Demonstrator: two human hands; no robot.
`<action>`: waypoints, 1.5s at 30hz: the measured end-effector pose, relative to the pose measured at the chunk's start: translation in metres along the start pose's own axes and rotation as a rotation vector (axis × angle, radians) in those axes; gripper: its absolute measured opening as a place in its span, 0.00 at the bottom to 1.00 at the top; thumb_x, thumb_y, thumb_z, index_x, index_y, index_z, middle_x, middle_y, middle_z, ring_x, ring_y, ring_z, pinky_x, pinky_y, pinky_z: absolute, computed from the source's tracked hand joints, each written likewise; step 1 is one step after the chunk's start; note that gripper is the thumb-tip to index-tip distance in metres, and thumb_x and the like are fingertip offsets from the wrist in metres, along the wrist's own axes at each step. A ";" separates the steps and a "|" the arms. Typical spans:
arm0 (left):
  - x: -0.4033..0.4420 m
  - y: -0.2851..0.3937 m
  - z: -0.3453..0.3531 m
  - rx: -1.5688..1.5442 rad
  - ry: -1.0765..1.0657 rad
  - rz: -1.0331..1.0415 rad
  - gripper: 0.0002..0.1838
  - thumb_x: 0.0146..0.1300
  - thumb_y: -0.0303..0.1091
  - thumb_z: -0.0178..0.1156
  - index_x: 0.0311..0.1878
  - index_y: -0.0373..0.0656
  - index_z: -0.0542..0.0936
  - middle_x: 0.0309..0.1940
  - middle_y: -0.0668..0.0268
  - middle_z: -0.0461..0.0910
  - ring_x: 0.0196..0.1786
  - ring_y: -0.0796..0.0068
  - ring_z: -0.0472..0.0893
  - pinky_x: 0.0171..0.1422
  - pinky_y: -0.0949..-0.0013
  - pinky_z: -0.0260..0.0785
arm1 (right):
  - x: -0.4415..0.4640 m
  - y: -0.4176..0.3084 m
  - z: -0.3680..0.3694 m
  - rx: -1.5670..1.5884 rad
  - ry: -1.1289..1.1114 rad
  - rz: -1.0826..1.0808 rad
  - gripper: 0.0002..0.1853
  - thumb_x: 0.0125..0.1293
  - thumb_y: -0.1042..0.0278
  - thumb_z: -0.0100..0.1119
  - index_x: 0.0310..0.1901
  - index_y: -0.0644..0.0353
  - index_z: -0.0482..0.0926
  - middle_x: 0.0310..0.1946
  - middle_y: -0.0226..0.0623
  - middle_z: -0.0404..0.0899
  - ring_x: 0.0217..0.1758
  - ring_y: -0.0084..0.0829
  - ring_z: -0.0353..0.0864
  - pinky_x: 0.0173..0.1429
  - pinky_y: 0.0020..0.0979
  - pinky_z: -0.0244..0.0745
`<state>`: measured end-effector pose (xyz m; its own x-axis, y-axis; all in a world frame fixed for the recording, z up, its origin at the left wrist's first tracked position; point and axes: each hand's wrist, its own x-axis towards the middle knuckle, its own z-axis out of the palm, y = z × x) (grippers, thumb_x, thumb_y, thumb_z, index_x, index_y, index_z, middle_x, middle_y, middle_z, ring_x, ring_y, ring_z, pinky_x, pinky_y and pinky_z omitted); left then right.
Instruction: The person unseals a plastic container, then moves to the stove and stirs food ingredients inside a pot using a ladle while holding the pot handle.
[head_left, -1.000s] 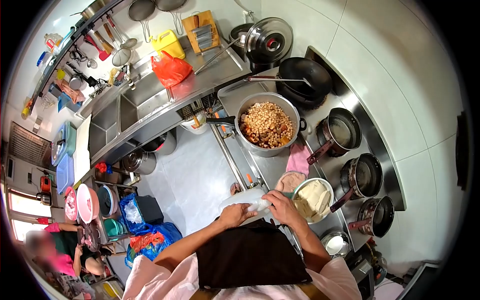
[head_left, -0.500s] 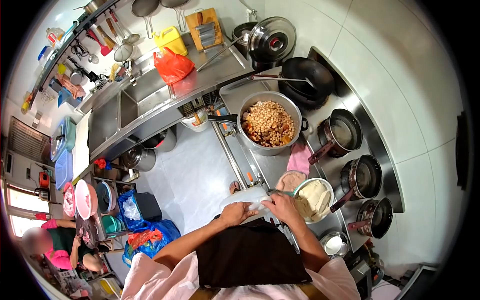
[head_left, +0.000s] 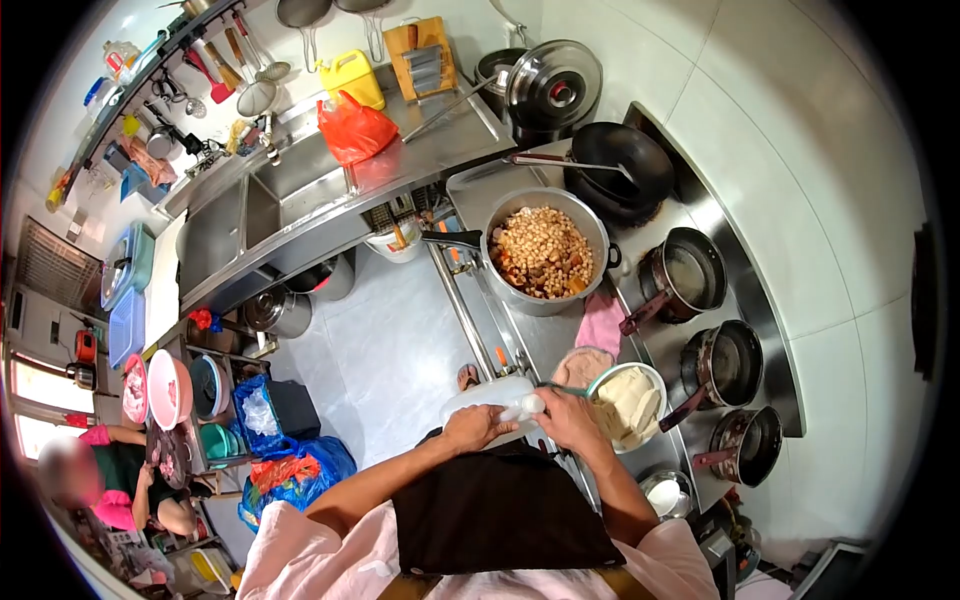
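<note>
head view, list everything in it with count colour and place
container: 1, translucent white, lower centre
large pot: 1, silver, on the counter
food: 1 heap, beige and brown, in the pot
bowl: 1, pale, right of the container
saucepans: 3, dark, on the right
woks: apparently 2, black, beyond the pot
glass lid: 1, clear, top centre
plastic bag: 1, red, by the sink
jug: 1, yellow, behind that bag
basins: 2, pink, on the left
small items: many, mixed colours, left, uncountable
co-worker: 1, pink sleeves, lower left
left hand: 1, bare, on the container
right hand: 1, bare, at its neck
</note>
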<state>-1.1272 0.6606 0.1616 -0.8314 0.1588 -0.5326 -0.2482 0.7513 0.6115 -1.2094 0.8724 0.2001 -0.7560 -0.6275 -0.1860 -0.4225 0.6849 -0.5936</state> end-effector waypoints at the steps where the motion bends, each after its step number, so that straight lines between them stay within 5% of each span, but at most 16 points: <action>1: 0.000 -0.003 0.001 -0.003 0.014 -0.003 0.33 0.65 0.68 0.56 0.56 0.47 0.82 0.36 0.53 0.85 0.44 0.48 0.84 0.51 0.50 0.74 | -0.002 -0.001 -0.001 0.038 0.019 0.026 0.20 0.60 0.59 0.67 0.51 0.57 0.77 0.39 0.48 0.83 0.44 0.55 0.83 0.47 0.50 0.77; 7: 0.013 -0.018 0.031 -0.021 0.121 0.039 0.33 0.60 0.66 0.61 0.50 0.43 0.84 0.39 0.48 0.85 0.44 0.45 0.84 0.49 0.48 0.76 | -0.003 -0.017 0.010 0.063 0.025 0.180 0.21 0.61 0.55 0.69 0.47 0.61 0.76 0.35 0.53 0.84 0.40 0.56 0.84 0.43 0.51 0.77; 11: 0.003 -0.008 0.015 -0.026 0.106 0.083 0.32 0.62 0.67 0.58 0.45 0.43 0.83 0.35 0.47 0.84 0.41 0.44 0.84 0.44 0.45 0.75 | -0.003 -0.010 0.008 0.071 0.067 -0.070 0.17 0.58 0.68 0.69 0.46 0.64 0.75 0.41 0.55 0.82 0.41 0.57 0.82 0.45 0.48 0.76; 14: 0.004 -0.007 0.015 -0.021 0.091 0.073 0.30 0.62 0.65 0.60 0.44 0.42 0.83 0.35 0.47 0.84 0.42 0.43 0.84 0.44 0.45 0.75 | -0.001 -0.009 0.001 0.079 -0.057 0.008 0.17 0.58 0.68 0.68 0.48 0.61 0.76 0.42 0.53 0.81 0.46 0.55 0.80 0.49 0.48 0.75; 17: 0.000 0.000 0.010 -0.083 0.068 -0.004 0.30 0.56 0.63 0.66 0.44 0.41 0.84 0.39 0.47 0.85 0.47 0.44 0.84 0.50 0.47 0.76 | -0.003 -0.005 -0.002 0.043 -0.070 -0.142 0.17 0.69 0.66 0.56 0.56 0.67 0.76 0.51 0.55 0.78 0.56 0.56 0.75 0.63 0.50 0.68; 20: -0.007 0.000 0.005 -0.092 0.091 0.041 0.30 0.56 0.62 0.67 0.44 0.41 0.84 0.39 0.47 0.85 0.47 0.44 0.84 0.51 0.47 0.76 | -0.001 0.000 -0.004 -0.027 -0.144 -0.189 0.20 0.70 0.64 0.53 0.57 0.69 0.75 0.55 0.63 0.75 0.59 0.64 0.71 0.66 0.51 0.65; 30: -0.004 -0.005 0.013 -0.091 0.124 0.048 0.30 0.56 0.60 0.68 0.46 0.40 0.84 0.41 0.46 0.85 0.48 0.44 0.84 0.53 0.48 0.75 | -0.001 0.003 -0.001 0.050 -0.052 -0.349 0.19 0.61 0.74 0.59 0.55 0.67 0.75 0.46 0.58 0.76 0.52 0.59 0.73 0.59 0.48 0.70; 33: 0.000 -0.009 0.017 -0.088 0.123 0.065 0.30 0.56 0.60 0.67 0.45 0.39 0.84 0.41 0.46 0.85 0.48 0.44 0.84 0.53 0.48 0.76 | -0.003 -0.001 -0.003 0.074 -0.039 -0.330 0.19 0.62 0.74 0.60 0.55 0.66 0.74 0.45 0.55 0.77 0.49 0.56 0.76 0.55 0.45 0.72; 36: 0.002 -0.008 0.019 -0.073 0.133 0.063 0.29 0.56 0.60 0.67 0.43 0.39 0.85 0.40 0.46 0.85 0.48 0.44 0.84 0.52 0.48 0.76 | -0.009 -0.012 -0.007 0.208 -0.076 -0.019 0.18 0.65 0.69 0.61 0.55 0.65 0.75 0.43 0.53 0.79 0.45 0.53 0.78 0.51 0.45 0.74; 39: 0.006 -0.008 0.023 -0.073 0.136 0.078 0.29 0.56 0.60 0.67 0.42 0.39 0.85 0.39 0.46 0.85 0.48 0.44 0.84 0.52 0.48 0.76 | -0.013 -0.019 -0.009 0.135 -0.052 0.065 0.19 0.67 0.66 0.63 0.56 0.64 0.74 0.41 0.51 0.80 0.41 0.51 0.80 0.50 0.45 0.75; 42: 0.007 -0.010 0.025 -0.076 0.156 0.072 0.29 0.55 0.61 0.68 0.42 0.39 0.85 0.39 0.46 0.85 0.48 0.44 0.84 0.52 0.48 0.76 | -0.019 -0.039 -0.021 0.076 -0.039 0.071 0.21 0.71 0.55 0.59 0.53 0.67 0.77 0.39 0.56 0.81 0.42 0.55 0.81 0.50 0.46 0.75; 44: 0.005 -0.005 0.028 -0.045 0.170 0.039 0.30 0.53 0.62 0.68 0.42 0.41 0.85 0.40 0.49 0.86 0.48 0.45 0.84 0.51 0.47 0.76 | 0.002 0.051 0.044 0.274 0.104 -0.200 0.17 0.56 0.78 0.66 0.47 0.66 0.75 0.37 0.48 0.81 0.38 0.47 0.83 0.44 0.41 0.77; 45: 0.021 -0.018 0.041 -0.028 0.174 0.028 0.29 0.53 0.61 0.69 0.43 0.42 0.86 0.40 0.50 0.86 0.47 0.46 0.84 0.49 0.48 0.76 | 0.004 0.058 0.049 0.238 0.066 -0.098 0.17 0.55 0.77 0.66 0.48 0.67 0.76 0.37 0.47 0.82 0.38 0.44 0.83 0.45 0.40 0.77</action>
<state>-1.1199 0.6765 0.1154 -0.9110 0.0649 -0.4074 -0.2352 0.7296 0.6422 -1.2119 0.8916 0.1268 -0.7514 -0.6560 -0.0715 -0.3720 0.5105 -0.7753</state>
